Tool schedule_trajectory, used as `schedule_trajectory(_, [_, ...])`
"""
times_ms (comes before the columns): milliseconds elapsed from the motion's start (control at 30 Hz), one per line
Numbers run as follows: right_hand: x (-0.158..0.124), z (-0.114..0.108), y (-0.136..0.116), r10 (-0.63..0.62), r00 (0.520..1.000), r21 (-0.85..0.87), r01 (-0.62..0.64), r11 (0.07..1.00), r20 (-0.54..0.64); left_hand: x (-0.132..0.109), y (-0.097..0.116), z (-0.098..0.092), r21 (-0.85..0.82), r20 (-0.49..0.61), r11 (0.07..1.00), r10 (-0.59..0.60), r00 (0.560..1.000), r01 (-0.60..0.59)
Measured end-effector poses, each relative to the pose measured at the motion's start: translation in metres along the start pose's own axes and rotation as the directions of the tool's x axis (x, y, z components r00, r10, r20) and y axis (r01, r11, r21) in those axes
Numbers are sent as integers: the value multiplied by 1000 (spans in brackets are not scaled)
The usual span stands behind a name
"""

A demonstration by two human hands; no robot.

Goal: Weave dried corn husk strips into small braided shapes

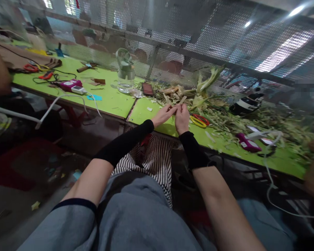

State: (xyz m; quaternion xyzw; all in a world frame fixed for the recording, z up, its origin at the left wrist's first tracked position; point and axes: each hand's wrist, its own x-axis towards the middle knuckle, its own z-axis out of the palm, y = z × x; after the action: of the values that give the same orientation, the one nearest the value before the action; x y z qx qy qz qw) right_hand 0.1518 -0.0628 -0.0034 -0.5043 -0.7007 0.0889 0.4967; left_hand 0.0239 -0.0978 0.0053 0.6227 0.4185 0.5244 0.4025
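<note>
Both my hands meet over the front edge of the green table (140,111), in front of a heap of dried corn husks (176,91). My right hand (182,119) is closed, its fingers pinching a pale husk strip (182,100) whose end sticks up above them. From the left, my left hand (163,115) reaches in, its fingertips pressed together at the same strip by the right thumb. The strip's lower part is hidden by the fingers. Beside my right hand lie scissors with red and yellow handles (199,120).
A clear water bottle (125,75) stands left of the heap. A dark bottle with a white label (246,104) lies on the right pile. Purple devices with white cables sit at left (71,84) and right (248,142). Other people's arms show at both sides; a mesh screen (170,52) rises behind.
</note>
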Motion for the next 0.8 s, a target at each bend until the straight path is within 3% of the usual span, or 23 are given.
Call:
schedule_trajectory(167, [-4, 0, -5, 15, 999, 108, -12, 994, -29, -3, -1, 1, 75, -124, 997, 8, 992, 2])
schedule_trajectory(267, [-6, 1, -7, 35, 999, 168, -29, 985, -37, -9, 0, 0, 74, -144, 997, 9, 990, 2])
schedule_trajectory(533, [-13, -2, -1, 81, 996, 230, -69, 971, -42, -21, 0, -9, 124, 31, 991, 45, 999, -48])
schedule_trajectory(800, [-12, 2, 7, 83, 997, 201, -80, 976, -6, -26, -7, -8, 99, 109, 989, 97, 989, -108])
